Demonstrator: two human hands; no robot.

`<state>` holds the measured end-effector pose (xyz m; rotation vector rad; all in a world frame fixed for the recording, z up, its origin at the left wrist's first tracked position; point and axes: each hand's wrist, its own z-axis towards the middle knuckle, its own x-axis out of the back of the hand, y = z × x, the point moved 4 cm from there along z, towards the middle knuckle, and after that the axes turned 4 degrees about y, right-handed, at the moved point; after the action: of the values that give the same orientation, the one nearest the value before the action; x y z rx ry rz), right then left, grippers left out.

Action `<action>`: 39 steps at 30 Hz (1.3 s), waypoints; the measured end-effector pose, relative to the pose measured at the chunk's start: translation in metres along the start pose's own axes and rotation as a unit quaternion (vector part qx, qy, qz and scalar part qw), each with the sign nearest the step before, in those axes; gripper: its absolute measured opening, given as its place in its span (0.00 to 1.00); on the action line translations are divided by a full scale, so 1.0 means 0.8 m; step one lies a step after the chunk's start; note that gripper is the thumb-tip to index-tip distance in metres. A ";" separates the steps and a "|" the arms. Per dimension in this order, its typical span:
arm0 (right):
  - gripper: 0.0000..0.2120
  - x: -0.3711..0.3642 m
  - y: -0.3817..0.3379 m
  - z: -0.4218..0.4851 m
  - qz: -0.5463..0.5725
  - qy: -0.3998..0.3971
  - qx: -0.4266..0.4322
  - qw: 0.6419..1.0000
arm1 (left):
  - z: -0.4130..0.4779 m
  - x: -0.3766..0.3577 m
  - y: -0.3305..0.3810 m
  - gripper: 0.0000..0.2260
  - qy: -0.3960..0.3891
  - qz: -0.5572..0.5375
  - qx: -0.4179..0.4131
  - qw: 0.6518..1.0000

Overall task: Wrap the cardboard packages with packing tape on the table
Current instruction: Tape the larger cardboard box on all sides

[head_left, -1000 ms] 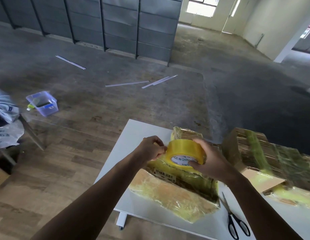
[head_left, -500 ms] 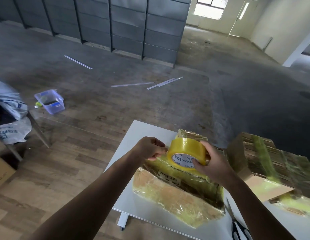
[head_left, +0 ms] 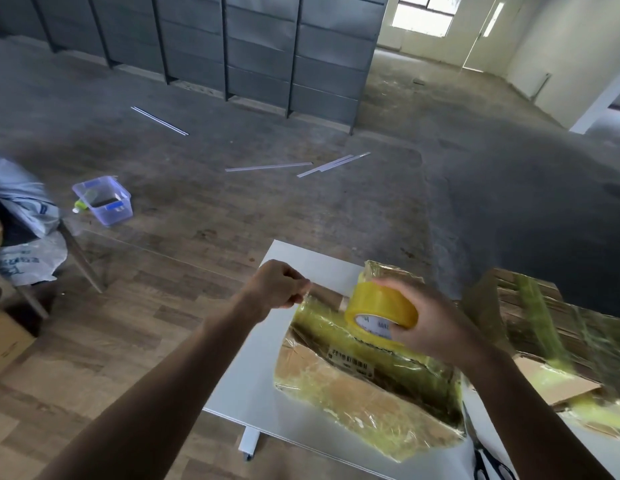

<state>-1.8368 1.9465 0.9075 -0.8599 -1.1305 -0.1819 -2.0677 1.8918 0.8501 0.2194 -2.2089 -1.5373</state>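
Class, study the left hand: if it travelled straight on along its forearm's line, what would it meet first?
Likely nothing: the left hand points over the far corner of the white table, passing beside the taped package; depth is uncertain.

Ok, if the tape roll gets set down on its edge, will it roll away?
Likely yes: the tape roll is a smooth ring, so on edge it could roll across the flat table. Flat on its side it should sit still.
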 end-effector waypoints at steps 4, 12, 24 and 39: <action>0.34 0.001 -0.001 0.005 -0.050 -0.045 -0.001 0.998 | 0.006 0.012 -0.010 0.10 -0.040 -0.026 0.045 0.998; 0.27 -0.050 0.022 -0.013 0.148 0.062 -0.100 0.982 | 0.018 0.019 -0.039 0.16 -0.026 -0.085 0.051 0.995; 0.27 -0.020 -0.030 0.019 -0.120 -0.031 -0.036 0.992 | 0.046 0.066 -0.066 0.16 -0.023 -0.042 0.013 0.999; 0.28 -0.054 -0.055 0.057 -0.235 -0.134 -0.078 0.960 | 0.074 0.036 -0.143 0.12 -0.053 -0.108 0.160 0.980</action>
<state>-1.9124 1.9354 0.9005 -0.7561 -1.5830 -0.5667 -2.1325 1.8896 0.7351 0.5029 -2.5836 -1.3141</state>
